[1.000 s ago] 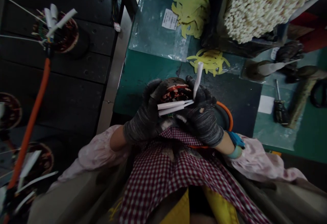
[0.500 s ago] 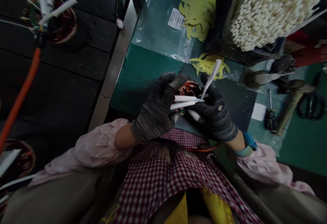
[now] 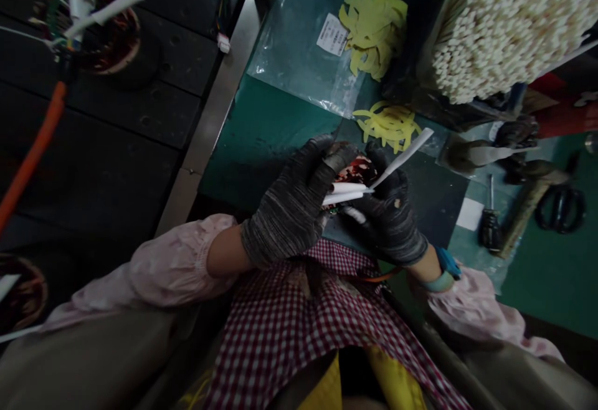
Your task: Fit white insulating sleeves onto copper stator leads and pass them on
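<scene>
A motor stator (image 3: 355, 171) with reddish copper windings sits between my gloved hands, above the front of the green table. My left hand (image 3: 289, 210) is closed around its left side, the thumb lying over the top. White insulating sleeves (image 3: 346, 197) stick out of the stator, two of them side by side pointing right. My right hand (image 3: 397, 214) is closed at the right, with its fingers at the tips of those sleeves. Another white sleeve (image 3: 406, 156) slants up and right from the same spot. My fingertips are partly hidden.
Yellow strips (image 3: 387, 124) lie behind the stator, more on a plastic bag (image 3: 299, 55). A bundle of thin white tubes (image 3: 504, 36) stands back right. A screwdriver (image 3: 490, 223), hammer (image 3: 527, 210) and black scissors (image 3: 560, 204) lie right. Another stator (image 3: 112, 42) sits left.
The long white sleeve has tipped from steep to a lower slant toward the right. Both hands and the stator have shifted only slightly; the view has moved a little.
</scene>
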`<action>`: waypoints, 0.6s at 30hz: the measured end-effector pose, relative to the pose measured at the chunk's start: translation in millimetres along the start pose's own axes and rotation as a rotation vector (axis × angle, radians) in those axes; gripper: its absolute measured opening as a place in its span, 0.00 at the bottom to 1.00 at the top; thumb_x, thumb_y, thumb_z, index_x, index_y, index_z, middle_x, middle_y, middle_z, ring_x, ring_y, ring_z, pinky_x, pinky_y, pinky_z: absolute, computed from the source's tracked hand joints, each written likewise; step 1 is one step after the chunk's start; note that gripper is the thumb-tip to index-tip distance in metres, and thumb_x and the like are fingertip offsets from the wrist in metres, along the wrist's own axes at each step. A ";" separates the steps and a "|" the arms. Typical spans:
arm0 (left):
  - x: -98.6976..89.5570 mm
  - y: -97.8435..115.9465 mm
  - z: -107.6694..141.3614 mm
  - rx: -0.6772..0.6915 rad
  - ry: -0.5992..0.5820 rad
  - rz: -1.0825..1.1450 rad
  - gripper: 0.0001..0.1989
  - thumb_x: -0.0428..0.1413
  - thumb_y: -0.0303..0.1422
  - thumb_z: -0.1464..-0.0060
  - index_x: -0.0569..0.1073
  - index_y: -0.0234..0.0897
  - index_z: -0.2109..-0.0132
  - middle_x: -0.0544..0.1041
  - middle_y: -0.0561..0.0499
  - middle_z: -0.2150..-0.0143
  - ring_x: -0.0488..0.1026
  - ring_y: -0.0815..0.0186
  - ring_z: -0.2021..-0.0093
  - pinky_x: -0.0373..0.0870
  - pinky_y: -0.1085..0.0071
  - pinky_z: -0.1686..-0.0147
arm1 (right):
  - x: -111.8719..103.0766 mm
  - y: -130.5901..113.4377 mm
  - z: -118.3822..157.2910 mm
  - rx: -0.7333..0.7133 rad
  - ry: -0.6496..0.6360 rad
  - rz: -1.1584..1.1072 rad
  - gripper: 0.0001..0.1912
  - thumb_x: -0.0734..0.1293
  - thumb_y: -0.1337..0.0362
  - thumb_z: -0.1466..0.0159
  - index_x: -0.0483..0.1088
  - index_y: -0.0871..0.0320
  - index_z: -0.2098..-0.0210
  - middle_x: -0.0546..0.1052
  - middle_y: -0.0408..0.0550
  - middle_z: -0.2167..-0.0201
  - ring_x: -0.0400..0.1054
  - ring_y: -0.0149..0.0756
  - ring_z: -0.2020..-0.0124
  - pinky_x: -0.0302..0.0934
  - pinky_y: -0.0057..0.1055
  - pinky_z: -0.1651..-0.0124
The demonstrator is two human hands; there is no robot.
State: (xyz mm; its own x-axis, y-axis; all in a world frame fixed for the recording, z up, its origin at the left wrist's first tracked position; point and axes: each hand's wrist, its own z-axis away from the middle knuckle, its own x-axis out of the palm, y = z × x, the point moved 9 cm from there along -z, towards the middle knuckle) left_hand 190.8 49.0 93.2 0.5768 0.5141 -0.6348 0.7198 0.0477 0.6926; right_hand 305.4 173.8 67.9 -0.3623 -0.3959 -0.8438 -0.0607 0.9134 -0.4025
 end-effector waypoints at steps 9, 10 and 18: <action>-7.7 -4.9 6.5 -0.077 0.072 0.085 0.43 0.62 0.24 0.41 0.62 0.44 0.22 0.65 0.39 0.22 0.67 0.40 0.22 0.74 0.41 0.23 | 7.3 -1.4 -6.5 0.221 -0.025 -0.017 0.28 0.73 0.52 0.26 0.74 0.51 0.30 0.75 0.62 0.29 0.73 0.62 0.33 0.74 0.65 0.32; -9.1 -6.3 6.3 -0.071 0.074 0.095 0.43 0.63 0.24 0.41 0.62 0.45 0.22 0.66 0.39 0.22 0.68 0.41 0.22 0.74 0.41 0.24 | 6.4 -2.0 -9.0 0.237 -0.018 -0.006 0.29 0.73 0.52 0.27 0.74 0.50 0.29 0.77 0.61 0.32 0.75 0.63 0.35 0.76 0.65 0.34; -14.0 -67.4 -8.4 0.042 -0.039 0.155 0.46 0.70 0.46 0.36 0.58 0.50 0.20 0.75 0.38 0.28 0.78 0.43 0.31 0.83 0.38 0.35 | 19.6 4.3 -52.9 0.079 -0.182 -0.108 0.15 0.72 0.56 0.25 0.87 0.53 0.44 0.77 0.59 0.31 0.75 0.55 0.37 0.75 0.53 0.34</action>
State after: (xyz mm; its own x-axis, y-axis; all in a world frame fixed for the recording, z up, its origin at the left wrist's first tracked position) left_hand 130.9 45.8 58.3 0.6960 0.4787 -0.5353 0.6364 -0.0659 0.7685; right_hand 248.8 175.0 68.4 -0.1838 -0.5078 -0.8417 -0.0147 0.8576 -0.5142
